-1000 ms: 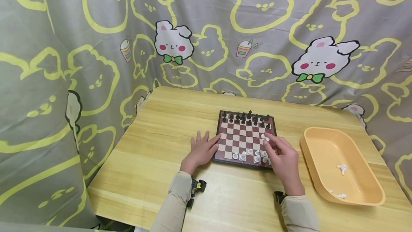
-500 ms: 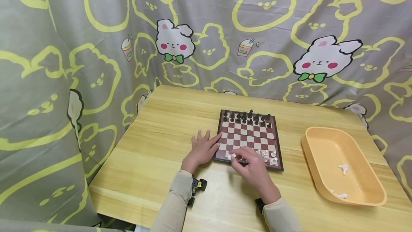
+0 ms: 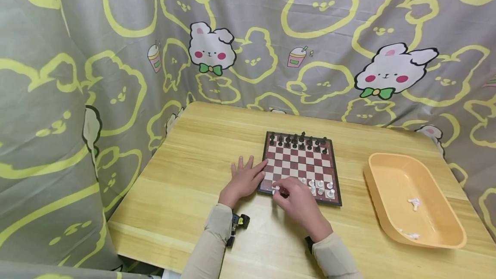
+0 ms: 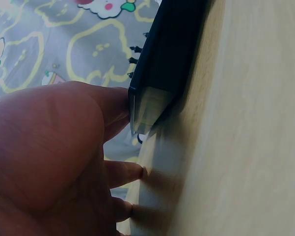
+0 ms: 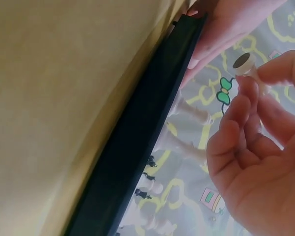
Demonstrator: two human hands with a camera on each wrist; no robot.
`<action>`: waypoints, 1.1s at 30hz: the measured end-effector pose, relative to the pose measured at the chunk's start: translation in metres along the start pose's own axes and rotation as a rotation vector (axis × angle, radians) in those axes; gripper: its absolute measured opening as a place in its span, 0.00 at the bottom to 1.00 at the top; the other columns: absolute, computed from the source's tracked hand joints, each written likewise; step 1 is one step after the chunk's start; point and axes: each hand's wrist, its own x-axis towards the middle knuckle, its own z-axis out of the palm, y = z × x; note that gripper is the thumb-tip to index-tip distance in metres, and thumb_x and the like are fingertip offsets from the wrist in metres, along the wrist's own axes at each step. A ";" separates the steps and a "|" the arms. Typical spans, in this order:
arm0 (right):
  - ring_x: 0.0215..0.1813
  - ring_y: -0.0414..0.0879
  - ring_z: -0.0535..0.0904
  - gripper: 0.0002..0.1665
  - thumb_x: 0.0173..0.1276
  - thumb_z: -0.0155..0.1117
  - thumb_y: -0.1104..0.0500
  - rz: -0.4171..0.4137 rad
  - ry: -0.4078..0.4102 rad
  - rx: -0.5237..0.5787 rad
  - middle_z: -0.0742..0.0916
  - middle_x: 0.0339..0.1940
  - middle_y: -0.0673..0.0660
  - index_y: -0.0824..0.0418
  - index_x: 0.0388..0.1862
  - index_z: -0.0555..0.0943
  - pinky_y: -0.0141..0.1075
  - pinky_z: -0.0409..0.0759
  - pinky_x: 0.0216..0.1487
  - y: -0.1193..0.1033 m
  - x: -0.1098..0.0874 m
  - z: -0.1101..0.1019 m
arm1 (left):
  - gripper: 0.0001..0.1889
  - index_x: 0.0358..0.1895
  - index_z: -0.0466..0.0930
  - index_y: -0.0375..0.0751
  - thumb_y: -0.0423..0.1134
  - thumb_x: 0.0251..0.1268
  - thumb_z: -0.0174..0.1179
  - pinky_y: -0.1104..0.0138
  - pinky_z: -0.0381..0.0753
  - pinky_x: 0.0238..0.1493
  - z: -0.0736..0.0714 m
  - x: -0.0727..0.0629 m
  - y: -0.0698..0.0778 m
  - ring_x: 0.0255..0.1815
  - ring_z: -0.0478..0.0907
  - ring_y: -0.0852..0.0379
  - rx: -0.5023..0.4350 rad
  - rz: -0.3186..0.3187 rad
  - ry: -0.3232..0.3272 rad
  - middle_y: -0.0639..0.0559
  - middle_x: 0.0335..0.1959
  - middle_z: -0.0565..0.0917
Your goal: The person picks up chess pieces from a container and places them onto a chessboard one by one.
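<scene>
A chessboard with red and cream squares lies on the table. My right hand is over its near left part, pinching a white chess piece between thumb and fingers. In the right wrist view the piece is tilted and clear of the board, its dark round underside showing. White chess pieces stand along the near side, some behind my right hand. Black chess pieces fill the far rows. My left hand has its fingers spread at the board's left edge, touching it; other fingertips rest on the table.
To the right of the board stands a yellow-orange plastic tub with a few loose white chess pieces inside. A patterned curtain hangs behind and to the left of the wooden table.
My right hand has carried a white piece from the board's right side to its near left part, shifting slightly left in the last half second. The left hand stays at the board's edge.
</scene>
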 end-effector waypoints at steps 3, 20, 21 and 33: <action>0.37 0.41 0.79 0.13 0.60 0.69 0.62 0.008 -0.036 -0.008 0.86 0.33 0.46 0.58 0.44 0.89 0.39 0.82 0.41 -0.002 0.006 0.001 | 0.27 0.81 0.62 0.60 0.54 0.85 0.40 0.32 0.27 0.76 0.001 0.001 0.000 0.82 0.32 0.25 0.002 -0.003 -0.003 0.34 0.83 0.50; 0.34 0.45 0.75 0.07 0.60 0.77 0.63 -0.172 -0.039 -0.185 0.91 0.31 0.50 0.59 0.37 0.88 0.38 0.75 0.39 -0.003 0.033 0.011 | 0.27 0.82 0.62 0.61 0.54 0.85 0.40 0.32 0.27 0.76 0.002 0.003 -0.003 0.82 0.31 0.26 0.004 -0.005 -0.011 0.34 0.83 0.50; 0.33 0.45 0.75 0.07 0.60 0.77 0.63 -0.171 -0.043 -0.188 0.91 0.31 0.50 0.59 0.37 0.88 0.38 0.74 0.39 -0.003 0.034 0.011 | 0.27 0.81 0.62 0.61 0.54 0.85 0.40 0.32 0.28 0.76 0.002 0.003 -0.003 0.82 0.32 0.26 0.005 -0.004 -0.008 0.34 0.83 0.50; 0.35 0.48 0.79 0.06 0.61 0.76 0.64 -0.144 -0.077 -0.154 0.91 0.30 0.52 0.60 0.38 0.88 0.42 0.77 0.43 0.001 0.038 0.013 | 0.26 0.81 0.63 0.59 0.53 0.85 0.41 0.31 0.29 0.76 0.002 0.003 -0.002 0.82 0.33 0.25 0.003 0.002 0.000 0.33 0.83 0.51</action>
